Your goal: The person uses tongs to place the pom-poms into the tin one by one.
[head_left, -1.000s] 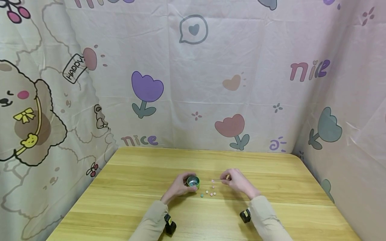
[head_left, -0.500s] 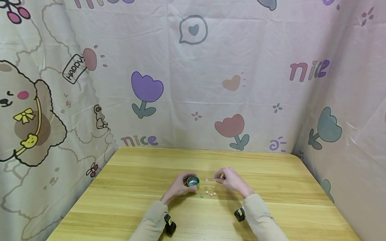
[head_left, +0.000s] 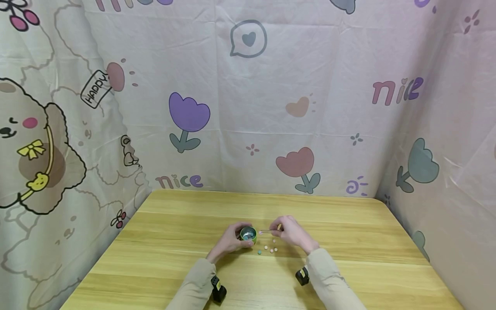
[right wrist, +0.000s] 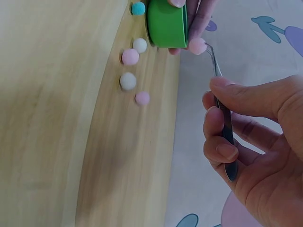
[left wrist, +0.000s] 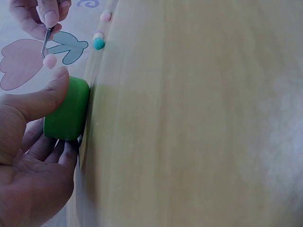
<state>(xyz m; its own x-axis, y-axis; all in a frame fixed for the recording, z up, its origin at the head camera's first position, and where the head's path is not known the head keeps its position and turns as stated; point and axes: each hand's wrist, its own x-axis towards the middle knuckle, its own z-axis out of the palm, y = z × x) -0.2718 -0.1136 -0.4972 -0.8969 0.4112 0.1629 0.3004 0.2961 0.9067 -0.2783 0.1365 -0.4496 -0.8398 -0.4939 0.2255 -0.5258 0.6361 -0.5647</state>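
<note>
My left hand (head_left: 231,239) holds a small green tin (left wrist: 71,109) on the table, thumb on one side and fingers round the other. Its open top faces up, and something bluish shows inside in the head view. My right hand (right wrist: 255,127) pinches metal tweezers (right wrist: 226,127) with bent tips. Between those tips is a pale pink pom-pom (right wrist: 198,46), close beside the tin's rim. On the wood just right of and in front of the tin lie a teal pom-pom (right wrist: 138,8) and several pink and white ones, among them a pink pom-pom (right wrist: 130,57).
The wooden table (head_left: 174,215) reaches back to a printed cloth backdrop (head_left: 248,107), which also hangs at both sides. A black wrist camera (head_left: 218,292) is on the left sleeve, and another black camera (head_left: 302,276) is at the right wrist.
My right hand has moved left, bringing the tweezers and the pink pom-pom up close to the tin. The left hand, the tin and the loose pom-poms have stayed in place.
</note>
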